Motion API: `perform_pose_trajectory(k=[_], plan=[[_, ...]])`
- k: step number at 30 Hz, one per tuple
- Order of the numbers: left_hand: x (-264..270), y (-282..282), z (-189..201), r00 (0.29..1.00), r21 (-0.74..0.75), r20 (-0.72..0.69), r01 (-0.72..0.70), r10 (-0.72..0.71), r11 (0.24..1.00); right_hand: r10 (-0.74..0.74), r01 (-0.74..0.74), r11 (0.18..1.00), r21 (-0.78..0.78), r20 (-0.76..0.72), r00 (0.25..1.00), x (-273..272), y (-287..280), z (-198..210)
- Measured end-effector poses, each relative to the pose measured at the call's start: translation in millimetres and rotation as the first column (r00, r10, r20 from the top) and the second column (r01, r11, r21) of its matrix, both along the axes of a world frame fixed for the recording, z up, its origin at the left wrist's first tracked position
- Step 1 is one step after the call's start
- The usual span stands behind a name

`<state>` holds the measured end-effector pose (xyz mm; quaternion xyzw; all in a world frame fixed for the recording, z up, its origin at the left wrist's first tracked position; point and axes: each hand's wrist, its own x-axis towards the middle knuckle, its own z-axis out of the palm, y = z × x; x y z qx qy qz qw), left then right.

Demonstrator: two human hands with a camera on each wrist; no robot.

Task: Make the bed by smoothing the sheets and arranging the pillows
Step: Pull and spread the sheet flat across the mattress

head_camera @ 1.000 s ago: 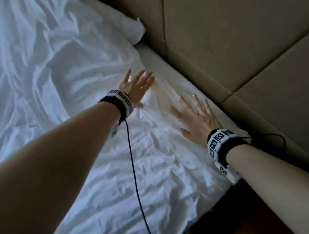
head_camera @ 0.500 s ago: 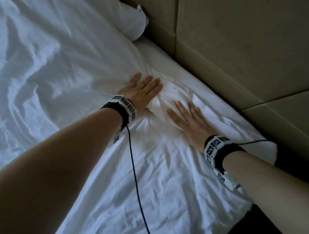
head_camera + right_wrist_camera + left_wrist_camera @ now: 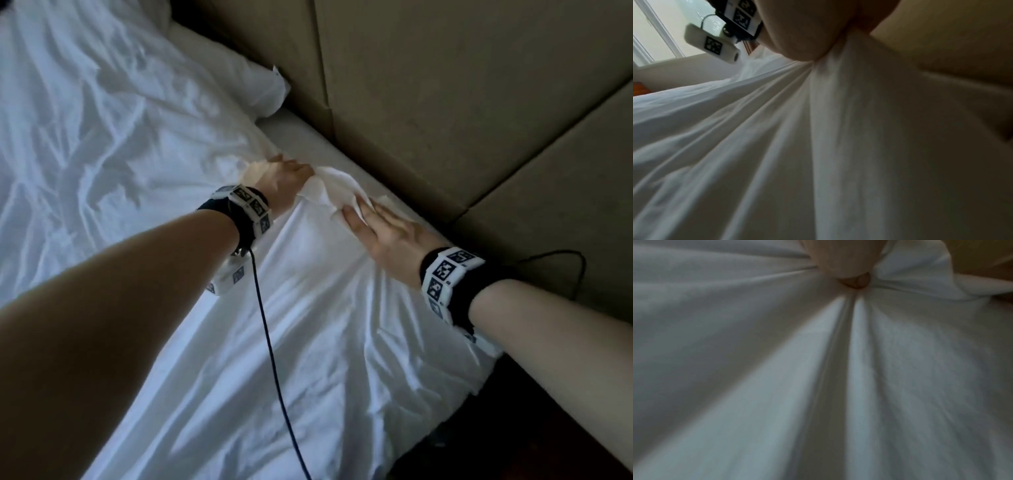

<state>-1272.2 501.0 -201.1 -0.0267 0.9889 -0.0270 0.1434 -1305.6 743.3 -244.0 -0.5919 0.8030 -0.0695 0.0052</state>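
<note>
A white cotton sheet (image 3: 113,144) covers most of the bed, filling the left and centre of the head view; it is soft, thin and heavily creased, with long folds fanning out from the two hands. Along the upper right runs a padded tan headboard (image 3: 445,85) made of flat rectangular panels with dark seams between them. A strip of bare, smooth mattress (image 3: 308,137) shows between the sheet's edge and the headboard. In the upper middle of the frame a plump white pillow (image 3: 233,72) lies against the headboard, its corner pointing right.

The left hand (image 3: 277,178), at frame centre, is clenched round a bunched edge of the sheet; the left wrist view shows pleats converging at its grip. The right hand (image 3: 387,233), just right of it, has the bunched cloth pinched between thumb and fingers, the fingers partly hidden by the cloth. Each wrist wears a black band with white, black-patterned marker blocks. A thin black cable (image 3: 270,349) trails from the left band down across the sheet.
</note>
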Motion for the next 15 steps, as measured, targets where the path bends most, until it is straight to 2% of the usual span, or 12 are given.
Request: perform_pose_trajectory(k=[3, 5, 7, 10, 11, 13, 15], plan=[[-12.3, 28.7, 57.1, 0.993, -0.105, -0.111, 0.022, -0.034, 0.994, -0.031, 0.029, 0.999, -0.028, -0.072, 0.997, -13.0, 21.8, 43.2], [-21.1, 45.5, 78.9, 0.979, -0.104, -0.196, 0.031, -0.051, 0.994, -0.045, 0.037, 0.996, -0.075, -0.107, 0.993, -24.8, 39.7, 62.3], [-31.0, 57.1, 82.3, 0.962, -0.049, -0.27, 0.03, -0.042, 0.998, -0.058, 0.043, 0.992, -0.121, -0.127, 0.99, -38.7, 55.4, 71.0], [-39.6, 65.7, 56.4, 0.936, 0.04, -0.351, 0.007, 0.007, 0.999, -0.108, 0.092, 0.988, -0.124, -0.13, 0.986, -46.8, 62.3, 62.7], [-39.2, 68.9, 43.0, 0.948, 0.045, -0.316, -0.018, 0.032, 0.999, -0.13, 0.118, 0.988, -0.096, -0.128, 0.983, -43.4, 60.5, 55.0], [-35.3, 76.2, 12.0, 0.988, 0.039, -0.113, -0.1, 0.104, 0.994, -0.173, 0.173, 0.985, -0.011, -0.103, 0.98, -29.3, 56.8, 35.3], [-30.1, 84.5, -14.4, 0.984, 0.066, 0.131, -0.134, 0.125, 0.989, -0.272, 0.26, 0.93, 0.258, 0.012, 0.962, -17.9, 63.2, 15.9]])
